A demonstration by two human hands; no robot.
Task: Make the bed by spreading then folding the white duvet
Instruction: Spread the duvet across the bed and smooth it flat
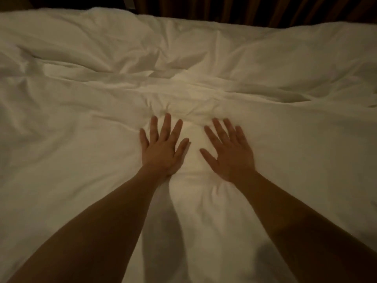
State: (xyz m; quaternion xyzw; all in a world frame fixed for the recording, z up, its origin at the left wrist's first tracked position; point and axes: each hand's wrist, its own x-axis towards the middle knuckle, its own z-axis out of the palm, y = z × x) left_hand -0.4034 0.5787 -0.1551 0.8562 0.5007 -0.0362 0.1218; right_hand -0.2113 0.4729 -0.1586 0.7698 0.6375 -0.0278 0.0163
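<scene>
The white duvet (265, 152) covers the whole bed, wrinkled, with a bunched ridge running across its middle. The left hand (163, 152) lies flat on the duvet just short of that ridge, fingers spread, grasping nothing. The right hand (230, 154) lies flat just beside it, fingers likewise splayed. Dark vertical slats (244, 11) stand beyond the duvet's far edge.

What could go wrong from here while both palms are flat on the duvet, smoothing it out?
1. Both the left hand and right hand press near the middle of the white duvet; pushing forward may pile more fabric into the bunched ridge just beyond the fingertips rather than flatten it.
2. The deep creases farther up look out of easy reach and could stay in once folding starts.
</scene>
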